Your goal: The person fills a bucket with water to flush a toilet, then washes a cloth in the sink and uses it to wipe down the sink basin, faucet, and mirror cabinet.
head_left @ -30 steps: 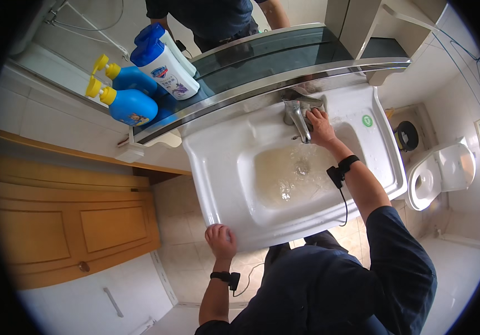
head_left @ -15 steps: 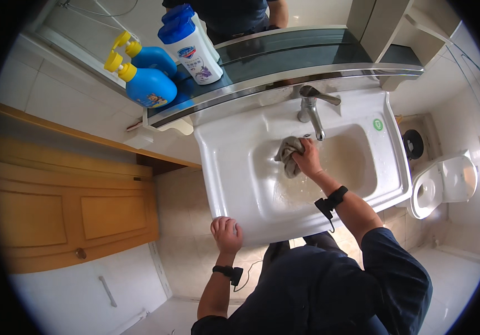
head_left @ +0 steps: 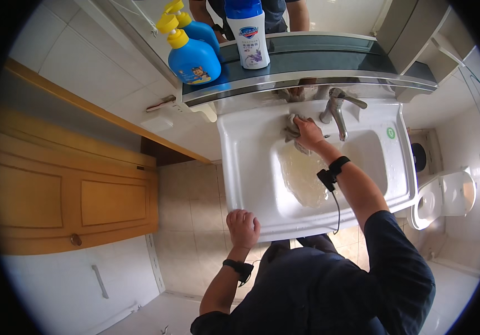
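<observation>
A crumpled grey cloth (head_left: 293,129) is gripped in my right hand (head_left: 310,135) and pressed on the back ledge of the white washbasin (head_left: 245,167), left of the faucet (head_left: 336,113). Part of the cloth hangs over the bowl's back edge. Shallow, cloudy water (head_left: 304,173) lies in the bowl under my right forearm. My left hand (head_left: 243,228) is closed over the basin's front left corner, its fingers curled at the rim. Each wrist carries a black strap with a small device and a cable.
Above the basin, a dark glass shelf (head_left: 307,58) holds blue pump bottles (head_left: 194,60) with yellow tops and a white bottle (head_left: 249,42) with a blue cap. A toilet (head_left: 428,201) stands at the right, a wooden door (head_left: 72,195) at the left.
My right hand has moved the cloth from inside the bowl up and back onto the ledge beside the faucet. My left hand stays at the corner. The whole view has shifted.
</observation>
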Action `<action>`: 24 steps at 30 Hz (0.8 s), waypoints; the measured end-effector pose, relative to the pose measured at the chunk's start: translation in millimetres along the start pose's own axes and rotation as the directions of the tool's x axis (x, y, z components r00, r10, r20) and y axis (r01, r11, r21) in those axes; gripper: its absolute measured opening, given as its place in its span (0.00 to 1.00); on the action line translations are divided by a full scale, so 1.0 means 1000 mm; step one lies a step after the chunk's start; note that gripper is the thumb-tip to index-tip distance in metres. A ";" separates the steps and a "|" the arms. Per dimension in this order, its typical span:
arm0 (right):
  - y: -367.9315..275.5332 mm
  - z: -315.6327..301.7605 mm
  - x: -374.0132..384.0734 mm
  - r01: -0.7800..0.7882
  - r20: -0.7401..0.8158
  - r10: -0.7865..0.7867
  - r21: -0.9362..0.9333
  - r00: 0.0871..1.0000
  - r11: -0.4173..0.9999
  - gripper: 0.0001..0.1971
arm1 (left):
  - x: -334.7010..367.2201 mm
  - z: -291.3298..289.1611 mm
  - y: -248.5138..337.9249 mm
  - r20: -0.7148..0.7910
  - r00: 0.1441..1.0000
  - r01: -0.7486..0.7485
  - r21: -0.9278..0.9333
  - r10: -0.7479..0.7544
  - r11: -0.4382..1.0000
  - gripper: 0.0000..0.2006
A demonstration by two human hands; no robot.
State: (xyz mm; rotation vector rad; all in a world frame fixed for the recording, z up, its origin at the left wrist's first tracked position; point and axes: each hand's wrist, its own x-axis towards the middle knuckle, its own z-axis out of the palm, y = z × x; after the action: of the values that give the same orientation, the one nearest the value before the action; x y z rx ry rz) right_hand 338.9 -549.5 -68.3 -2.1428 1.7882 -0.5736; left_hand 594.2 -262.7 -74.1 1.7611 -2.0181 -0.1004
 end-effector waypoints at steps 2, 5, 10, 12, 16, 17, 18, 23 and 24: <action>-0.013 -0.014 -0.005 0.117 0.442 -0.103 -0.004 0.891 0.993 0.18 | -0.004 -0.001 -0.001 -0.010 1.000 0.010 -0.005 -0.010 1.000 0.08; -0.029 -0.014 -0.011 0.113 0.139 -0.127 0.102 0.982 0.988 0.17 | -0.002 -0.003 -0.002 -0.001 1.000 0.017 -0.017 -0.017 1.000 0.08; -0.076 -0.004 0.017 0.105 -0.270 -0.104 -0.013 0.957 0.994 0.23 | -0.003 -0.004 -0.004 0.013 1.000 0.013 -0.021 -0.013 1.000 0.09; -0.085 0.025 0.023 0.061 -0.200 -0.079 -0.092 0.977 0.994 0.24 | -0.001 -0.003 -0.001 0.001 1.000 0.012 -0.011 -0.012 1.000 0.09; -0.130 0.066 0.027 0.238 -0.129 -0.281 -0.277 0.951 0.931 0.27 | -0.003 -0.002 -0.004 -0.008 0.999 0.034 -0.036 -0.035 0.999 0.10; -0.142 0.073 0.029 0.248 -0.128 -0.289 -0.267 0.949 0.931 0.25 | -0.004 -0.002 -0.004 -0.003 0.999 0.036 -0.049 -0.036 0.998 0.10; -0.153 0.080 0.031 0.258 -0.126 -0.297 -0.258 0.947 0.931 0.24 | -0.005 -0.002 -0.003 0.003 0.999 0.037 -0.063 -0.037 0.997 0.09; -0.184 0.085 0.038 0.354 -0.013 -0.370 -0.264 0.929 0.897 0.24 | -0.005 -0.005 -0.002 0.017 0.998 0.059 -0.070 -0.058 0.996 0.09; -0.186 0.085 0.042 0.427 0.013 -0.438 -0.242 0.899 0.871 0.24 | -0.004 -0.005 -0.004 0.014 0.998 0.067 -0.072 -0.066 0.995 0.09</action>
State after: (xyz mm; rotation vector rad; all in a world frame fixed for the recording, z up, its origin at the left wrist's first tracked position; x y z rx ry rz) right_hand 546.7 -558.2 -51.5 -2.7490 1.4542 -0.5249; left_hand 599.7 -258.7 -72.0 1.7858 -1.9392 -0.2024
